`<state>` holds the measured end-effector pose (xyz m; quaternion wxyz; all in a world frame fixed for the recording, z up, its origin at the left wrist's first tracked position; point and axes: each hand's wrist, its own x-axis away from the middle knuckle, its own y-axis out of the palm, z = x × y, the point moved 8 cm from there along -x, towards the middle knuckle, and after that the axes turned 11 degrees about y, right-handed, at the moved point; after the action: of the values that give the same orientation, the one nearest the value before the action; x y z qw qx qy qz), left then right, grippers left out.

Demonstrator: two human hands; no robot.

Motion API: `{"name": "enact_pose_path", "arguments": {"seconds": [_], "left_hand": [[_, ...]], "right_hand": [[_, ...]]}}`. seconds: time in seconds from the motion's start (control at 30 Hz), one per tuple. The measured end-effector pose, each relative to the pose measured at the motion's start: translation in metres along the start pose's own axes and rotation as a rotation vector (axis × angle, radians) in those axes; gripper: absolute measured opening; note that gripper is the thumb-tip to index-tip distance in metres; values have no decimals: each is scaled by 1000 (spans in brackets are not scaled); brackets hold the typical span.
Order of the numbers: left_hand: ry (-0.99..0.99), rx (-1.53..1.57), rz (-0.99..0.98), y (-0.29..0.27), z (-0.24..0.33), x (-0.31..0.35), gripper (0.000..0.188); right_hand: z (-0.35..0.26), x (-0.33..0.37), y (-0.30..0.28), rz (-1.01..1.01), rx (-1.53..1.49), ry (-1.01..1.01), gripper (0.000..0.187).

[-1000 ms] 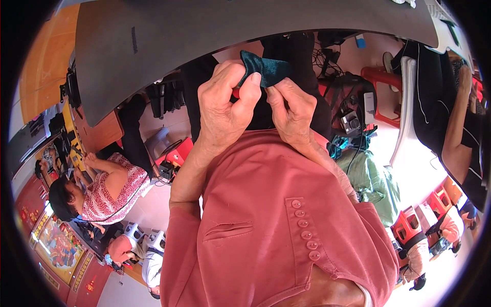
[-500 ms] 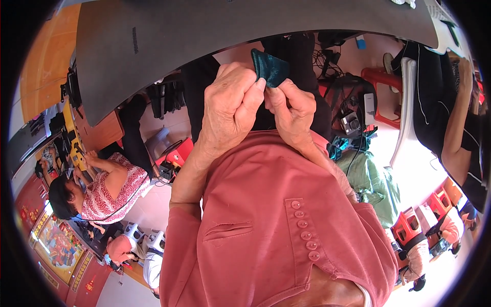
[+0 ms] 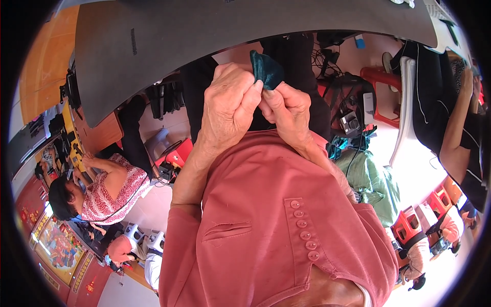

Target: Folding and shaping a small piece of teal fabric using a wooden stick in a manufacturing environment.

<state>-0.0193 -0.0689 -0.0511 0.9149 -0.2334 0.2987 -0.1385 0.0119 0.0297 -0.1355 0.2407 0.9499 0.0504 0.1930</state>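
L hand (image 3: 228, 105) & R hand (image 3: 290, 110) pinch dk teal cloth (image 3: 269, 71), prob. velvet.

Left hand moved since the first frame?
Yes, slightly: the left hand has shifted to the right, judged against the dark tabletop, which sits almost unchanged in view.

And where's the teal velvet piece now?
Head view, upper middle: the teal velvet piece is pinched by the left hand and right hand, near the dark tabletop's edge.

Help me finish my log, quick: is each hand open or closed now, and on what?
Left hand: closed, pinching the dark teal velvet piece.
Right hand: closed, pinching the same piece.
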Motion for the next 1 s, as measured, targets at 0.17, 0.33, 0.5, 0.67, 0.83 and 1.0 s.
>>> {"name": "enact_pose_path", "arguments": {"seconds": [0.17,0.33,0.5,0.67,0.83,1.0], "left_hand": [[-19,3,-57,0,-4,-3,15],[-39,-13,-58,2,-2,2,14],[11,-64,-81,3,2,1,14],[-17,-30,-92,7,-1,1,17],[-36,-31,-128,8,-4,-2,18],[-65,-13,-124,10,-6,0,19]], "right_hand": [[5,-4,-4,-1,10,-27,15],[-20,5,-6,218,375,-390,10],[-40,13,-12,398,598,-592,9],[-6,-2,-14,178,155,-170,20],[16,-8,0,-140,-238,174,31],[-9,-4,-12,196,181,-200,30]]}}
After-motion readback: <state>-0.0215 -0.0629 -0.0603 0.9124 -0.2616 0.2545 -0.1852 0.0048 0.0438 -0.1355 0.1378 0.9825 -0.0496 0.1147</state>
